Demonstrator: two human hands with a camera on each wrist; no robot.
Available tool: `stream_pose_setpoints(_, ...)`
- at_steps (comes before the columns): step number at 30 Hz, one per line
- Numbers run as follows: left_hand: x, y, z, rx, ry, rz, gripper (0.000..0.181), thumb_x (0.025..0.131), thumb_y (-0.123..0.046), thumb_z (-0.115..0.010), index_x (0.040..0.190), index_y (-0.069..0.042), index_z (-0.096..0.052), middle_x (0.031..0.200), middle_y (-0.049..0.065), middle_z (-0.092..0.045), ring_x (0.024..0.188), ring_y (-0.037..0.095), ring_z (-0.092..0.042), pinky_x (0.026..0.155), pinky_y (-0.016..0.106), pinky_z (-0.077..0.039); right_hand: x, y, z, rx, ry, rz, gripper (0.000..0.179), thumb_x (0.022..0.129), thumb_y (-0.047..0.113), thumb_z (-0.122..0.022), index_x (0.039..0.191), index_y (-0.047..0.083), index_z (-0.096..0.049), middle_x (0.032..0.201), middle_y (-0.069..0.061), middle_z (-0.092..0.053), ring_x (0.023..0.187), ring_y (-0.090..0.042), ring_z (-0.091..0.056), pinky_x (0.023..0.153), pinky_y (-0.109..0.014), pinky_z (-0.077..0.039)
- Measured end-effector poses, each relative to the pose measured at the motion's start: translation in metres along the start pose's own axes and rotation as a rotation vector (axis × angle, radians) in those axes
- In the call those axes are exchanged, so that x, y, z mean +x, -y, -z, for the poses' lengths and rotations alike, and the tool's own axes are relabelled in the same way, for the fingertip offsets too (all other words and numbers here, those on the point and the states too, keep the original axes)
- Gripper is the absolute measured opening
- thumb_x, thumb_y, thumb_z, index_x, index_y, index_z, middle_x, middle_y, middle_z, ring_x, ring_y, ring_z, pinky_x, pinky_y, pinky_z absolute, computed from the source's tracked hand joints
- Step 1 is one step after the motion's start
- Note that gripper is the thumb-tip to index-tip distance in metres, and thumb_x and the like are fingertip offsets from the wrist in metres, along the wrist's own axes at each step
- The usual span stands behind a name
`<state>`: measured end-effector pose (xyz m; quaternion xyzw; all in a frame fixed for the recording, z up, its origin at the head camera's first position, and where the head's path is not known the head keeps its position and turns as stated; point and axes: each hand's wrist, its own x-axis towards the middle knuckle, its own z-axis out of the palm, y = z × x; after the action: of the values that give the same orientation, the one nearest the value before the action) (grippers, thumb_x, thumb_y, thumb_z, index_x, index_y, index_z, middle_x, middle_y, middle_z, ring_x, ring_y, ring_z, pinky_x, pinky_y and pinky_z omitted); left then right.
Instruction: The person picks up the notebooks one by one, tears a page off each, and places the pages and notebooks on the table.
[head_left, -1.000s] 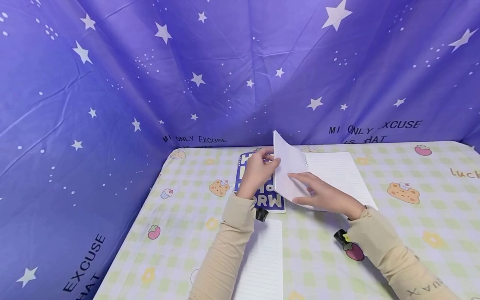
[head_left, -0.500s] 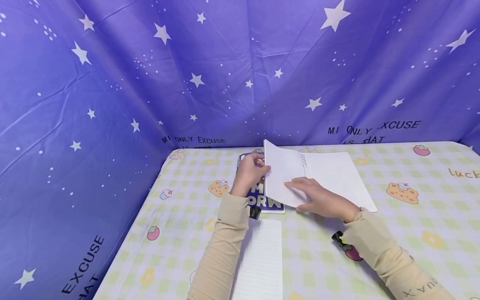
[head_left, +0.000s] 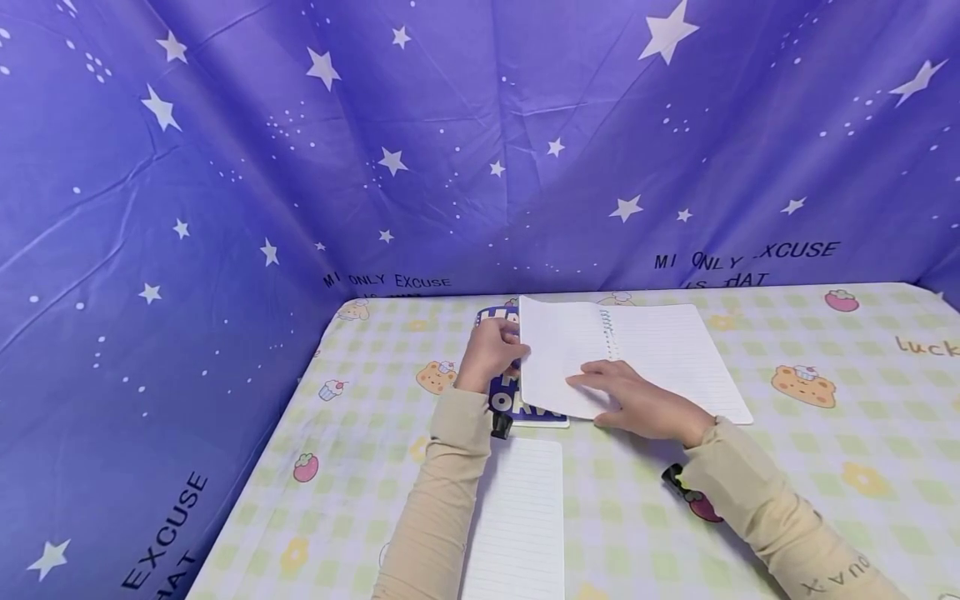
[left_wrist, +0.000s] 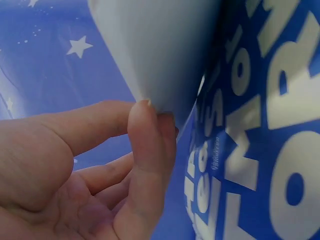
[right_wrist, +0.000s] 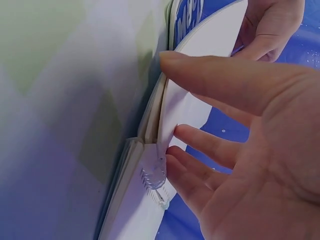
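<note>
A spiral notebook (head_left: 678, 354) lies open at the back of the table, lined paper showing on its right side. Its left-hand page (head_left: 558, 337) slopes up toward its outer edge, which my left hand (head_left: 489, 354) pinches between thumb and fingers. Under that raised edge is a blue notebook (head_left: 504, 398) with big white lettering, partly covered. In the left wrist view the pinched page (left_wrist: 155, 55) stands apart from the blue cover (left_wrist: 245, 125). My right hand (head_left: 641, 402) rests its extended fingertips on the page, close to the spiral binding (right_wrist: 152, 180), with its thumb at the lower edge.
A lined white sheet or pad (head_left: 525, 500) lies in front, partly behind the left sleeve (head_left: 442, 492). The checked tablecloth (head_left: 360, 433) carries printed bears and strawberries. Purple star-printed curtains (head_left: 480, 150) rise behind and on the left.
My left hand has moved left and slightly down, lowering the pinched page from nearly upright to a low slope over the blue notebook. My right hand has slid slightly down along the page.
</note>
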<state>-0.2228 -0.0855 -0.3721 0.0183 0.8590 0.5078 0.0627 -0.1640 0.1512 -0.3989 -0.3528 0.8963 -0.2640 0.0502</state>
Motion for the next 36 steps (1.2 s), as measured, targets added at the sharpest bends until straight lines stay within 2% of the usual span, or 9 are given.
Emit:
stream_pose_setpoints(9, 0.004, 0.012, -0.002, -0.136, 0.059, 0.081, 0.05, 0.084, 0.008, -0.069, 0.132, 0.01, -0.054, 0.077, 0.002, -0.054, 0.061, 0.016, -0.06, 0.057, 0.03, -0.061, -0.002, -0.002, -0.001, -0.005, 0.039, -0.006, 0.05, 0.09, 0.004, -0.068, 0.138, 0.002, -0.056, 0.144, -0.029, -0.044, 0.135, -0.049, -0.037, 0.11, -0.066, -0.031)
stream_pose_setpoints(14, 0.005, 0.015, -0.003, -0.138, 0.059, 0.095, 0.049, 0.083, 0.01, -0.069, 0.13, 0.011, -0.055, 0.077, 0.004, -0.056, 0.063, 0.019, -0.064, 0.054, 0.028, -0.06, -0.002, -0.002, -0.002, -0.015, 0.034, 0.005, 0.048, 0.089, 0.003, -0.069, 0.136, 0.002, -0.058, 0.144, -0.029, -0.045, 0.134, -0.048, -0.038, 0.11, -0.067, -0.03)
stream_pose_setpoints(19, 0.005, 0.017, -0.003, -0.111, 0.043, 0.111, 0.048, 0.082, 0.01, -0.069, 0.129, 0.01, -0.057, 0.087, 0.011, -0.064, 0.063, 0.022, -0.066, 0.054, 0.028, -0.06, -0.001, -0.002, -0.003, -0.023, 0.026, 0.017, 0.047, 0.089, 0.003, -0.069, 0.135, 0.002, -0.059, 0.143, -0.029, -0.046, 0.132, -0.047, -0.039, 0.108, -0.065, -0.033)
stream_pose_setpoints(25, 0.007, 0.02, -0.003, -0.06, 0.025, 0.101, 0.046, 0.083, 0.008, -0.069, 0.128, 0.008, -0.059, 0.09, 0.015, -0.068, 0.062, 0.023, -0.067, 0.056, 0.03, -0.061, 0.002, -0.005, -0.001, 0.022, 0.007, -0.005, 0.048, 0.094, 0.018, -0.068, 0.137, -0.001, -0.055, 0.142, -0.026, -0.048, 0.132, -0.045, -0.041, 0.108, -0.062, -0.036)
stream_pose_setpoints(27, 0.005, 0.02, -0.004, -0.017, 0.014, 0.1, 0.043, 0.084, 0.005, -0.07, 0.126, 0.007, -0.061, 0.09, 0.015, -0.069, 0.063, 0.024, -0.069, 0.058, 0.031, -0.061, 0.004, -0.008, 0.002, 0.042, -0.013, 0.0, 0.049, 0.095, 0.022, -0.067, 0.137, -0.002, -0.055, 0.139, -0.025, -0.052, 0.13, -0.044, -0.044, 0.107, -0.062, -0.037)
stream_pose_setpoints(29, 0.004, 0.019, -0.005, 0.073, 0.0, 0.094, 0.038, 0.086, -0.002, -0.071, 0.123, 0.005, -0.063, 0.092, 0.013, -0.07, 0.063, 0.023, -0.07, 0.061, 0.03, -0.061, 0.005, -0.012, 0.008, 0.049, -0.024, -0.011, 0.049, 0.097, 0.023, -0.064, 0.138, -0.003, -0.053, 0.138, -0.024, -0.053, 0.129, -0.043, -0.045, 0.108, -0.062, -0.037)
stream_pose_setpoints(31, 0.003, 0.017, -0.006, 0.202, 0.005, 0.08, 0.027, 0.089, -0.01, -0.072, 0.111, 0.004, -0.067, 0.089, 0.014, -0.07, 0.061, 0.02, -0.07, 0.06, 0.027, -0.057, 0.005, -0.017, 0.016, 0.039, -0.031, -0.038, 0.05, 0.099, 0.023, -0.062, 0.139, -0.004, -0.051, 0.139, -0.024, -0.053, 0.13, -0.043, -0.045, 0.109, -0.062, -0.036)
stream_pose_setpoints(33, 0.003, 0.012, -0.006, 0.349, -0.008, 0.056, 0.027, 0.09, -0.02, -0.073, 0.106, 0.001, -0.069, 0.09, 0.011, -0.071, 0.058, 0.014, -0.065, 0.059, 0.023, -0.051, 0.006, -0.022, 0.025, 0.022, -0.026, -0.071, 0.051, 0.1, 0.023, -0.06, 0.141, -0.005, -0.048, 0.141, -0.025, -0.05, 0.132, -0.044, -0.043, 0.111, -0.062, -0.034)
stream_pose_setpoints(36, 0.003, 0.005, -0.007, 0.535, 0.004, 0.059, 0.03, 0.091, -0.03, -0.071, 0.088, 0.0, -0.066, 0.081, 0.008, -0.066, 0.056, 0.011, -0.054, 0.053, 0.024, -0.038, 0.009, -0.034, 0.039, 0.0, -0.016, -0.113, 0.057, 0.1, 0.027, -0.06, 0.144, -0.005, -0.044, 0.143, -0.027, -0.047, 0.134, -0.045, -0.039, 0.112, -0.064, -0.03)
